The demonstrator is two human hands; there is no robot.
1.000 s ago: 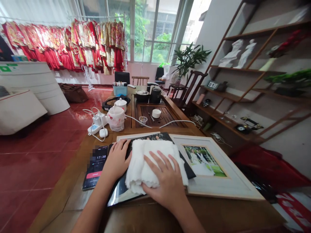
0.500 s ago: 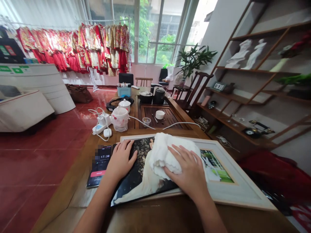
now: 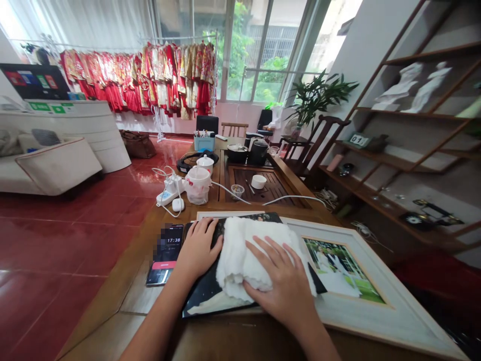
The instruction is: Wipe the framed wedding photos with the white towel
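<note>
A dark glossy photo print [image 3: 210, 296] lies on the wooden table, overlapping a white-framed wedding picture [image 3: 349, 281]. My left hand [image 3: 197, 248] rests flat on the print's upper left edge, fingers spread. A folded white towel [image 3: 248, 250] lies on the print. My right hand [image 3: 280, 278] presses down on the towel with fingers stretched out over it.
A phone [image 3: 167, 248] showing 17:38 lies left of the print. Beyond stand a white teapot [image 3: 198, 183], a power strip [image 3: 170, 188] with cables, and a tea tray [image 3: 263, 183] with a cup and kettles. Shelves line the right wall; a chair [image 3: 315, 145] stands near them.
My right hand slid the towel from the print's upper right back toward its middle and lower left. The left hand stayed on the print's edge. The camera view shifted slightly left.
</note>
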